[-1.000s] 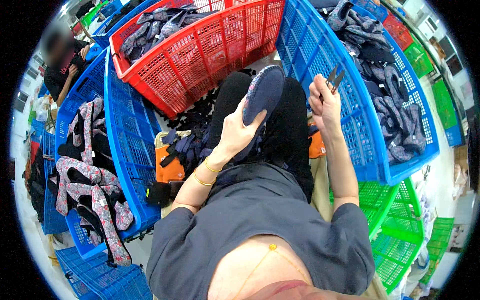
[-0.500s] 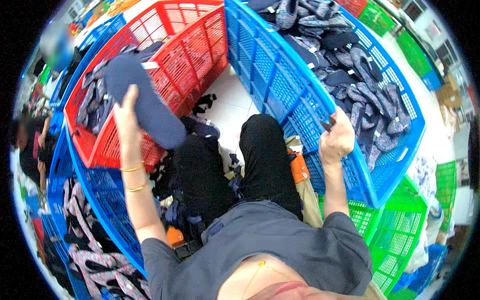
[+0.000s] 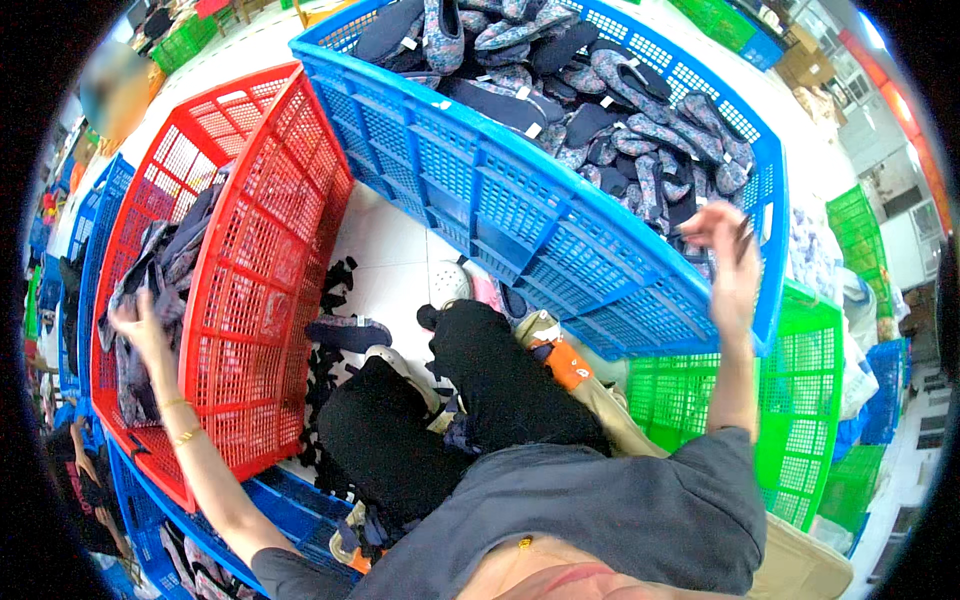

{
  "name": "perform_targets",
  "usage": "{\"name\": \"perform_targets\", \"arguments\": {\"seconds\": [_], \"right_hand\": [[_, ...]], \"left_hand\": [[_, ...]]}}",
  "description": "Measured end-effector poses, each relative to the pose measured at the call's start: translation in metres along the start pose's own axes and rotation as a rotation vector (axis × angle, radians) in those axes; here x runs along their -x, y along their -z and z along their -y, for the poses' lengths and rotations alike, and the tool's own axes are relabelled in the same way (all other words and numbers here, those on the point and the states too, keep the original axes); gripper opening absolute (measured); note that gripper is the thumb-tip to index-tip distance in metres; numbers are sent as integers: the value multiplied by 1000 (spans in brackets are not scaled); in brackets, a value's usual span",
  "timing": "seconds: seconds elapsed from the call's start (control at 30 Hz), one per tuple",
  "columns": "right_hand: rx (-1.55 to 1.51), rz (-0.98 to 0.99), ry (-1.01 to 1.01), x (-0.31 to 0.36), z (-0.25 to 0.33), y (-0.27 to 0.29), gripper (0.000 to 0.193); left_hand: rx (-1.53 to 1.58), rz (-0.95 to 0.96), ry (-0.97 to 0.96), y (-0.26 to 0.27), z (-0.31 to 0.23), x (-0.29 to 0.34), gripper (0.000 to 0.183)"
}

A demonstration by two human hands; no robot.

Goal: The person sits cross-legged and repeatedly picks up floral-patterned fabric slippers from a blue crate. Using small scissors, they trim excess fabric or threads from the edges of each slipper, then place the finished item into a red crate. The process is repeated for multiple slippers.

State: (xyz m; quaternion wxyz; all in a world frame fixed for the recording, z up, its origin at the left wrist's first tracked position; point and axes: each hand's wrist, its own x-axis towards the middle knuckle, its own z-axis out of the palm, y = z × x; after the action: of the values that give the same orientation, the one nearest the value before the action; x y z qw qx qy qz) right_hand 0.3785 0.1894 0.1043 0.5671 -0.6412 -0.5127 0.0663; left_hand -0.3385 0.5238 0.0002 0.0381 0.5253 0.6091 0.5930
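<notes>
My left hand (image 3: 143,325) reaches over the near side of the red basket (image 3: 245,270). Its thumb and fingers are apart against the patterned slippers (image 3: 190,235) heaped inside; no slipper is plainly gripped. My right hand (image 3: 728,250) is raised over the right end of the blue basket (image 3: 470,185), its fingers curled around a small dark pointed tool (image 3: 742,232), like thread snips. Beneath that hand lies a heap of dark-soled, blue-and-pink patterned slippers (image 3: 620,135) with small white tags.
One slipper (image 3: 350,332) lies on the white floor between the baskets, beside dark scraps (image 3: 335,285). A green basket (image 3: 735,390) stands right of my legs. An orange item (image 3: 567,367) is by my knee. Another person (image 3: 90,480) is at the left edge.
My view has swung to the right. The dark-soled slipper formerly in my left hand is no longer held up; that hand has lowered into the red basket. My right hand has risen over the blue basket's rim.
</notes>
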Motion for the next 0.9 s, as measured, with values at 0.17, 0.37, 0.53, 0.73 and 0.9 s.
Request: {"name": "perform_targets", "arguments": {"seconds": [0.17, 0.37, 0.53, 0.73, 0.9], "right_hand": [[65, 367, -225, -177, -56, -52, 51], [-80, 70, -511, -405, -195, -180, 100], [-262, 69, -685, -480, -261, -282, 107], [-374, 201, -737, -476, -330, -342, 94], [-288, -111, -700, -466, -366, -325, 88]], "left_hand": [[222, 560, 11, -111, -119, 176, 69], [102, 855, -331, -147, -183, 254, 59], [-34, 1008, -182, -141, -147, 282, 57], [54, 1083, 23, -161, -146, 267, 55], [147, 1198, 207, -174, -135, 253, 56]]}}
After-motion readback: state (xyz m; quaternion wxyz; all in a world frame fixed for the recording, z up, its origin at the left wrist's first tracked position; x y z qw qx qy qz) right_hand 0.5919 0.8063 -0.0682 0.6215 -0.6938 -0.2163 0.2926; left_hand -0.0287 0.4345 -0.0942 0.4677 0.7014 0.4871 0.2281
